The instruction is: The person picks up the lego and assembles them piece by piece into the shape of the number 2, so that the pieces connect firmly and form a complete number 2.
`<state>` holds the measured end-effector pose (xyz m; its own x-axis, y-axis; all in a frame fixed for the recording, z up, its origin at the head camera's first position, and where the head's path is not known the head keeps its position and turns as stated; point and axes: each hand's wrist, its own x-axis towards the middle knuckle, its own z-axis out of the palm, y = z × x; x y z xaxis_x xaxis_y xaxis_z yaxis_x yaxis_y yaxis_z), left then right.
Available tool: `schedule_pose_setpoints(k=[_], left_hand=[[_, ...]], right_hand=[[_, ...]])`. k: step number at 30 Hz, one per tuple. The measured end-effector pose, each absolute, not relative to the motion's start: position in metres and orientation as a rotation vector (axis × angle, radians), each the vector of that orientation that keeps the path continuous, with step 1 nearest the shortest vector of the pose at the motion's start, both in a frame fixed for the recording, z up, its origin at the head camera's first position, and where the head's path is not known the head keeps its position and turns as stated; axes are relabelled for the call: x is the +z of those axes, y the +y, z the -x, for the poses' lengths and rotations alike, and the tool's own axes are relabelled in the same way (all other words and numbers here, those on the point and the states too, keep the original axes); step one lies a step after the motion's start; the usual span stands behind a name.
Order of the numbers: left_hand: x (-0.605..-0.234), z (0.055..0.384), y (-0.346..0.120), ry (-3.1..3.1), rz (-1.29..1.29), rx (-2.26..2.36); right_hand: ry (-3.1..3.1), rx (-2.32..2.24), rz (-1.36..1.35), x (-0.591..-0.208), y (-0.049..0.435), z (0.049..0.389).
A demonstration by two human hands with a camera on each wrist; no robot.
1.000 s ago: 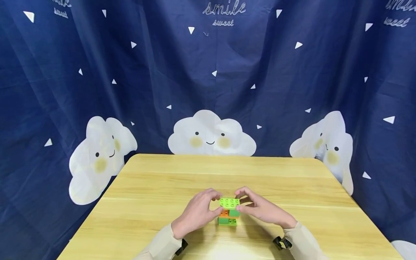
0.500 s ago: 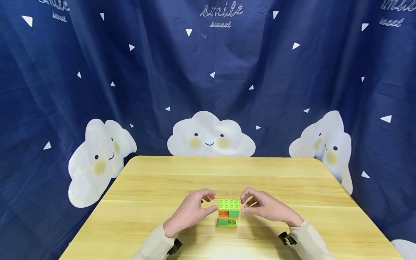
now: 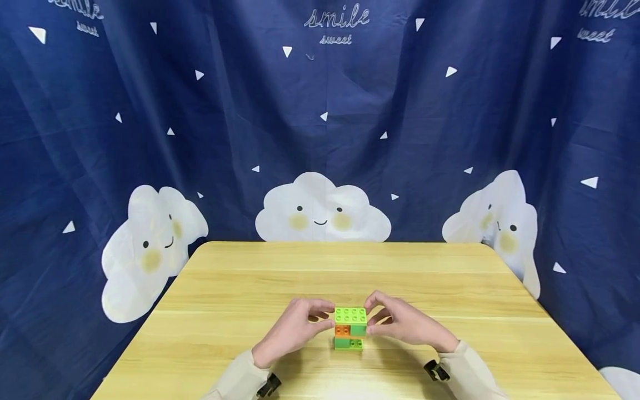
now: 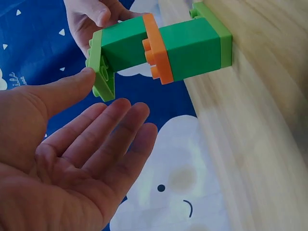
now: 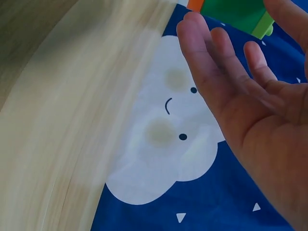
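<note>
A stack of toy building bricks stands upright on the table. From the bottom it has a lime plate (image 3: 356, 344), a green block (image 4: 192, 50), an orange plate (image 4: 159, 48), a second green block (image 4: 124, 41) and a lime top plate (image 3: 350, 314). The two green blocks are offset to opposite sides. My left hand (image 3: 297, 329) is at the stack's left side, its thumb tip at the end of the top plate and its other fingers extended. Across from it, my right hand (image 3: 407, 322) has its fingertips close to the top plate's right end, fingers loosely bent.
The stack stands towards the front of a light wooden table (image 3: 240, 289). A dark blue curtain (image 3: 230, 111) with white clouds hangs behind and around it. Black wrist straps (image 3: 436, 370) sit near both sleeves (image 3: 470, 369).
Both hands held the lime top plate's ends a second ago, then drew apart from it. Now they have come back in, fingertips at its two sides. The stack stays in place.
</note>
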<state>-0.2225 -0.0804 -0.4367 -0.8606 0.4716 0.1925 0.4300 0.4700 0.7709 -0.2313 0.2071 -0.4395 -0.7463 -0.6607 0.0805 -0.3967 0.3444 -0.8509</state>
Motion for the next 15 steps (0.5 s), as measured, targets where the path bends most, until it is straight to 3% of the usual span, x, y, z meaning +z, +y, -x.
schedule_pose_setpoints(k=[15], left_hand=[[-0.436, 0.2196, -0.0776, 2.606, -0.814, 1.437]], right_hand=[[2.368, -1.342, 0.948, -0.4376, 0.2009, 0.2269]])
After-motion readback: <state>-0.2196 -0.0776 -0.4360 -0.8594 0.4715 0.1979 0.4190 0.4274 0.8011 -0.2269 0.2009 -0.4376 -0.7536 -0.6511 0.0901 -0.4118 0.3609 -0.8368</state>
